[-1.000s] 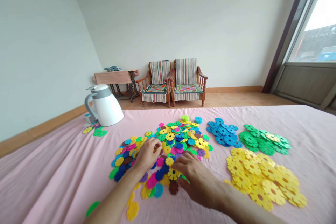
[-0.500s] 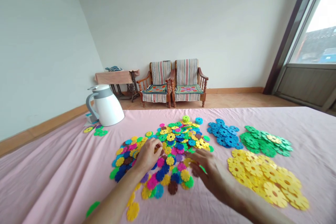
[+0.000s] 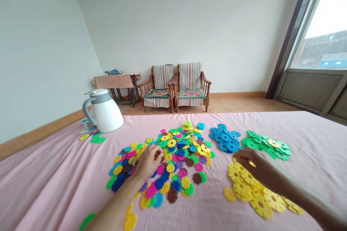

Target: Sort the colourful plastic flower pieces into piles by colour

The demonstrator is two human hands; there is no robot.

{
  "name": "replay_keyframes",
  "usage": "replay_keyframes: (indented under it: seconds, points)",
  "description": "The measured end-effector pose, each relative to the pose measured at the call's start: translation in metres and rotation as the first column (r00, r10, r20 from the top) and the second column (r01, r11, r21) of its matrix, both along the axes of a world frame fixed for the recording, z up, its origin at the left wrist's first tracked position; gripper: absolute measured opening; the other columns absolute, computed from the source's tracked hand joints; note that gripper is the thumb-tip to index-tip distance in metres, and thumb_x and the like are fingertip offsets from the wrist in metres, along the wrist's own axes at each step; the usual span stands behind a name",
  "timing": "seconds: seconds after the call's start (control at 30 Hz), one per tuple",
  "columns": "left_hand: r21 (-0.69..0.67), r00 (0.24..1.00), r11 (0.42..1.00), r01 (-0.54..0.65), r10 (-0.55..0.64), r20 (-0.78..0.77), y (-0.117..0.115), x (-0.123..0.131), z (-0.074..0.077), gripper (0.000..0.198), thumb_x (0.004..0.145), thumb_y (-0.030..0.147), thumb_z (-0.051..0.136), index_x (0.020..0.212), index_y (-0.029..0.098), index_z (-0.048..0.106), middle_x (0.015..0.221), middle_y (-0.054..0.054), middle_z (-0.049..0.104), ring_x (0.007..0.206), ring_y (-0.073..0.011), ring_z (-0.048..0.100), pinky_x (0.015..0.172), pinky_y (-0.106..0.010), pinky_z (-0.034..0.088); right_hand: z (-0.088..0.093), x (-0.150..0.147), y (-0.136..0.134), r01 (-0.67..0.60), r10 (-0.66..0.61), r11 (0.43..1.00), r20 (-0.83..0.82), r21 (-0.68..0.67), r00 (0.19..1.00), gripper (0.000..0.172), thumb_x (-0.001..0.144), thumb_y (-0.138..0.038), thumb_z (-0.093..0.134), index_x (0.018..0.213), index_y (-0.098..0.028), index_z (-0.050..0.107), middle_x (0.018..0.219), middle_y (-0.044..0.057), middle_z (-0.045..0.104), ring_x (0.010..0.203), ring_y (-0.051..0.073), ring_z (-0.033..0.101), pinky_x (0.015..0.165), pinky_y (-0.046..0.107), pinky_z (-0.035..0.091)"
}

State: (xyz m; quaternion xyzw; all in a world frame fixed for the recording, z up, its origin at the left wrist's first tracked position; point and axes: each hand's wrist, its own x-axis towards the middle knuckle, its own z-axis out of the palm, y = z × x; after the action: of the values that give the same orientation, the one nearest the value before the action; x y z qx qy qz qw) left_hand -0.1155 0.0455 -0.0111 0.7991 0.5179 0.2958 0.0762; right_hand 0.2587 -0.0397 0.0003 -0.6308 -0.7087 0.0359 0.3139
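Note:
My left hand (image 3: 149,160) is over the left part of a mixed heap of notched plastic discs (image 3: 171,143) in many colours. Its fingers curl into a pinch, and whatever lies between the fingertips is hard to see. My right hand (image 3: 251,164) hovers above the back of a pile of yellow discs (image 3: 260,204), fingers bent downward and partly blurred. Bits of yellow show by its fingers, but I cannot tell if they are a held disc or the pile behind. Beside it lie piles of blue discs (image 3: 226,138) and green discs (image 3: 256,140).
A white and grey jug (image 3: 107,113) stands at the left on the pink tablecloth (image 3: 59,173), with a few discs (image 3: 98,139) near it. One green disc (image 3: 88,220) lies at the front left. Beyond the table are two wooden armchairs (image 3: 189,79) and a cloth-covered stand (image 3: 116,81).
My right hand has moved right, from the mixed heap's edge to above the yellow pile. My left hand stays over the heap. The view has shifted slightly.

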Motion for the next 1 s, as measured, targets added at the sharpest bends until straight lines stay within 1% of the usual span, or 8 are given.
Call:
replay_keyframes:
  seconds: [0.13, 0.23, 0.37, 0.47, 0.57, 0.7, 0.83, 1.0]
  points:
    - [-0.003, 1.0, 1.0, 0.002, -0.002, -0.008, 0.0, -0.001, -0.001, 0.011, 0.079, 0.016, 0.048, 0.072, 0.02, 0.056, 0.077, -0.003, 0.06, 0.074, -0.0177, 0.058, 0.07, -0.029, 0.044, 0.009, -0.05, 0.019, -0.17, 0.178, 0.982, 0.102, -0.084, 0.979, 0.026, 0.087, -0.03, 0.043, 0.095, -0.021, 0.066, 0.089, 0.008, 0.066, 0.085, 0.022, 0.06, 0.074, 0.034, 0.046]
    - [-0.001, 1.0, 1.0, 0.007, -0.007, -0.008, 0.0, -0.002, -0.001, 0.011, 0.079, 0.015, 0.049, 0.073, 0.02, 0.057, 0.077, -0.002, 0.06, 0.074, -0.0171, 0.058, 0.071, -0.028, 0.044, 0.01, -0.079, 0.036, -0.197, 0.21, 0.977, 0.175, -0.087, 0.962, 0.03, 0.086, -0.027, 0.049, 0.111, -0.018, 0.062, 0.1, 0.011, 0.063, 0.098, 0.024, 0.056, 0.082, 0.036, 0.043]
    - [-0.018, 1.0, 1.0, 0.004, -0.004, -0.007, 0.0, -0.002, 0.0, 0.011, 0.078, 0.015, 0.049, 0.073, 0.019, 0.057, 0.076, -0.002, 0.059, 0.072, -0.0167, 0.058, 0.069, -0.028, 0.043, 0.001, -0.093, 0.053, -0.151, 0.173, 0.983, 0.246, -0.105, 0.954, 0.047, 0.085, -0.037, 0.054, 0.129, -0.02, 0.051, 0.105, 0.012, 0.061, 0.099, 0.026, 0.054, 0.083, 0.038, 0.04]
    - [-0.019, 1.0, 1.0, 0.005, -0.005, -0.007, 0.001, -0.002, 0.001, 0.011, 0.078, 0.015, 0.049, 0.073, 0.019, 0.057, 0.076, -0.002, 0.059, 0.073, -0.0167, 0.058, 0.069, -0.028, 0.043, -0.004, -0.094, 0.054, -0.115, 0.14, 0.988, 0.285, -0.101, 0.948, 0.041, 0.086, -0.033, 0.054, 0.125, -0.021, 0.054, 0.103, 0.01, 0.061, 0.098, 0.025, 0.053, 0.083, 0.035, 0.039]
    - [-0.019, 1.0, 1.0, 0.011, -0.011, -0.004, 0.0, -0.002, 0.002, 0.011, 0.079, 0.015, 0.049, 0.073, 0.019, 0.057, 0.076, -0.002, 0.059, 0.071, -0.0164, 0.058, 0.069, -0.028, 0.043, -0.003, -0.096, 0.049, -0.127, 0.155, 0.987, 0.344, -0.101, 0.926, 0.023, 0.089, -0.023, 0.046, 0.104, -0.02, 0.063, 0.095, 0.009, 0.063, 0.091, 0.023, 0.054, 0.079, 0.033, 0.037]
    - [-0.02, 1.0, 1.0, 0.011, -0.011, -0.003, 0.0, -0.001, 0.002, 0.01, 0.078, 0.015, 0.049, 0.073, 0.019, 0.057, 0.076, -0.002, 0.059, 0.07, -0.0162, 0.058, 0.069, -0.028, 0.043, 0.002, -0.098, 0.041, -0.139, 0.157, 0.988, 0.419, -0.073, 0.894, 0.022, 0.086, -0.009, 0.042, 0.083, -0.019, 0.062, 0.084, 0.008, 0.064, 0.081, 0.021, 0.055, 0.075, 0.032, 0.036]
    - [-0.016, 1.0, 1.0, 0.015, -0.016, -0.011, 0.0, -0.001, 0.002, 0.011, 0.078, 0.015, 0.048, 0.073, 0.019, 0.056, 0.077, -0.002, 0.06, 0.072, -0.0169, 0.058, 0.07, -0.028, 0.044, 0.01, -0.089, 0.039, -0.09, 0.085, 0.996, 0.248, 0.01, 0.965, 0.023, 0.088, -0.015, 0.039, 0.083, -0.019, 0.061, 0.08, 0.006, 0.065, 0.078, 0.02, 0.057, 0.07, 0.029, 0.037]
    - [-0.014, 1.0, 1.0, 0.014, -0.014, -0.015, 0.001, -0.001, 0.002, 0.011, 0.078, 0.017, 0.048, 0.073, 0.019, 0.057, 0.077, -0.002, 0.061, 0.073, -0.0177, 0.059, 0.07, -0.029, 0.044, 0.021, -0.058, 0.031, -0.055, 0.051, 0.997, -0.072, -0.047, 0.996, 0.022, 0.087, -0.031, 0.043, 0.082, -0.019, 0.061, 0.063, -0.001, 0.06, 0.057, 0.014, 0.053, 0.054, 0.024, 0.034]
